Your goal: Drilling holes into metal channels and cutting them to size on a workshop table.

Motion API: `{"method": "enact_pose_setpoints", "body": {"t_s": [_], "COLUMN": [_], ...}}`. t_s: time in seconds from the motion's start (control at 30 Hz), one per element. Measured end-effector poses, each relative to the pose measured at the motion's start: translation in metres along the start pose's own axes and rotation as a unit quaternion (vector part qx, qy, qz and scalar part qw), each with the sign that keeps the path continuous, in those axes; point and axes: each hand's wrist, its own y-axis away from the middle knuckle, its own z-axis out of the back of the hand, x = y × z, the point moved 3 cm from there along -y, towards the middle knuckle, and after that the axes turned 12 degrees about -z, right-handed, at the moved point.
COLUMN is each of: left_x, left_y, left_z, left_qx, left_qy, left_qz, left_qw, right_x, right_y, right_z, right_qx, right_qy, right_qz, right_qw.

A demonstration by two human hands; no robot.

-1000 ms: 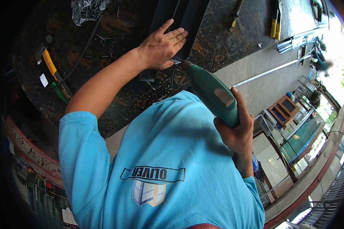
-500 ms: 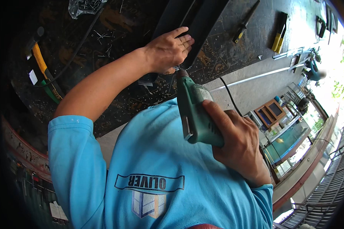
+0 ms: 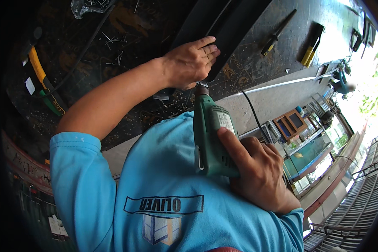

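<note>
My left hand [image 3: 191, 65] lies across a long dark profile [image 3: 237, 35] on the black workbench [image 3: 134, 71], gripping it near its close end. Its fingers bend over the profile; the thumb is mostly hidden. My right hand [image 3: 258, 174] is wrapped round a green power drill [image 3: 214, 134], thumb along its side. The drill's chuck [image 3: 203, 90] points away from my body, right beside the lower edge of my left hand. Small pale metal pieces show at the chuck, and whether the bit touches the profile cannot be made out.
A screwdriver [image 3: 270, 45] and a yellow-handled tool [image 3: 312, 48] lie to the right. Thin metal pins [image 3: 114, 40], a plastic bag [image 3: 88, 7], a black cable [image 3: 85, 50] and a yellow-and-green handled tool [image 3: 42, 75] are left. Another person [image 3: 343, 82] is far right.
The drill's rear has swung closer to my body, my right hand moving with it, and its chuck stays beside my left hand. The whole view has shifted slightly. My left hand keeps its hold.
</note>
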Motion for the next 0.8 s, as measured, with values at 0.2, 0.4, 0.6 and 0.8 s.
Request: {"method": "enact_pose_setpoints", "body": {"t_s": [0.2,0.4,0.6,0.8], "left_x": [0.0013,0.0013,0.0038,0.0047], "left_y": [0.0013,0.0015,-0.0018,-0.0034], "left_z": [-0.0019,-0.0026,0.0004,0.0057], "left_qx": [-0.029,-0.034,-0.023,-0.015], "left_qy": [0.005,0.007,0.015,0.027], "left_qz": [-0.004,0.001,-0.015,-0.037], "left_qw": [1.0,0.999,1.0,0.999], "right_x": [0.0012,0.002,0.0024,0.0004], "right_y": [-0.0028,-0.0044,-0.0007,-0.001], "right_z": [0.0012,0.0033,-0.0008,0.0045], "right_qx": [0.001,0.014,-0.011,0.012], "right_qy": [0.004,0.001,0.007,-0.01], "right_qz": [0.003,0.004,0.009,-0.009], "right_qw": [1.0,1.0,1.0,1.0]}}
